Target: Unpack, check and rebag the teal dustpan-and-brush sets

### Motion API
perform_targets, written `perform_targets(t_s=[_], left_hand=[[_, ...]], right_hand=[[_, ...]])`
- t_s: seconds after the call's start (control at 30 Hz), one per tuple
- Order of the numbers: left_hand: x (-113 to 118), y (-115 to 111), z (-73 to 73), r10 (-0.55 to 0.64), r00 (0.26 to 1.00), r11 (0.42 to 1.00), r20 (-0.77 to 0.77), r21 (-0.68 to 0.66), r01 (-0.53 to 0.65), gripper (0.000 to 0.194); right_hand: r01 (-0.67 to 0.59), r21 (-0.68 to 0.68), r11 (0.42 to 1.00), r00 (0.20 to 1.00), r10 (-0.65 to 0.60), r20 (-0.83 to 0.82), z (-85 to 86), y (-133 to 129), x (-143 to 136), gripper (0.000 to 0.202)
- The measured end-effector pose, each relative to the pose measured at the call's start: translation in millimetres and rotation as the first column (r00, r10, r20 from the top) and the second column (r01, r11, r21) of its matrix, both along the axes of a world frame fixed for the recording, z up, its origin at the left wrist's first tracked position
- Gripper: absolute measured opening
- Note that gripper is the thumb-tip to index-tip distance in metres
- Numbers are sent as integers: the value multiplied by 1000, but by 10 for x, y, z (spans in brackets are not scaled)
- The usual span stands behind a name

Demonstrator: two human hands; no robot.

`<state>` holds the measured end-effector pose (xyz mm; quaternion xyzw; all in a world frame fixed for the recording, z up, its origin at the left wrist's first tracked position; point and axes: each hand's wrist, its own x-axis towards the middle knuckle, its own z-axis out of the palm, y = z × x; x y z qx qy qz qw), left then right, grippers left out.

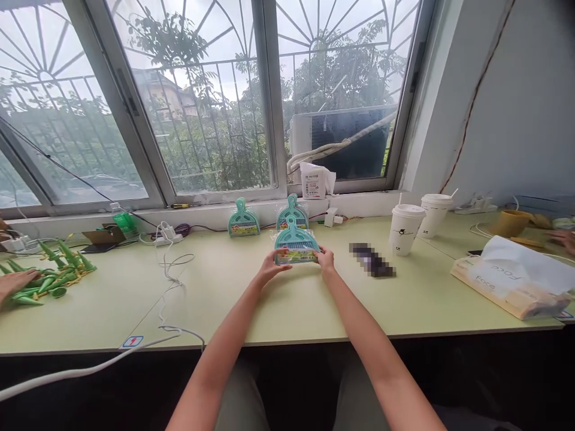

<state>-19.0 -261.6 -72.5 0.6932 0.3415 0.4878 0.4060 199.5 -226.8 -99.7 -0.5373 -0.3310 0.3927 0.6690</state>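
Note:
Both my hands hold one teal mini dustpan-and-brush set (296,242) in clear packaging, standing upright on the pale green table (287,305). My left hand (271,267) grips its lower left edge and my right hand (325,260) grips its lower right edge. Behind it, against the window sill, stand two more teal sets: one (243,219) to the left and one (293,211) directly behind the held set, partly hidden by it.
Two white lidded paper cups (405,228) stand to the right, beside a blurred dark object (372,260) and a white bag (516,281). White cables (168,281) cross the table's left. Another person's hand (15,281) rests on green plastic pieces (49,272) at far left; another hand (566,238) shows at far right.

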Motion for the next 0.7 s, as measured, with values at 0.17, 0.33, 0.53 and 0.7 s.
perform_targets(t_s=[0.17,0.33,0.53,0.7], left_hand=[[7,17,-69,31,978,972,-207,235,19,80],[51,8,-19,136,961,943,-241,328,-52,64],[177,-90,92,377,915,868,147,290,-404,27],[79,-69,91,594,775,777,216,96,-622,76]], right_hand=[[12,40,999,993,-7,-121,-55,15,12,34],[-14,80,997,992,24,-126,-25,-12,39,37],[-119,266,957,992,128,-18,150,-108,-139,55],[-138,334,932,990,118,79,113,-128,-288,47]])
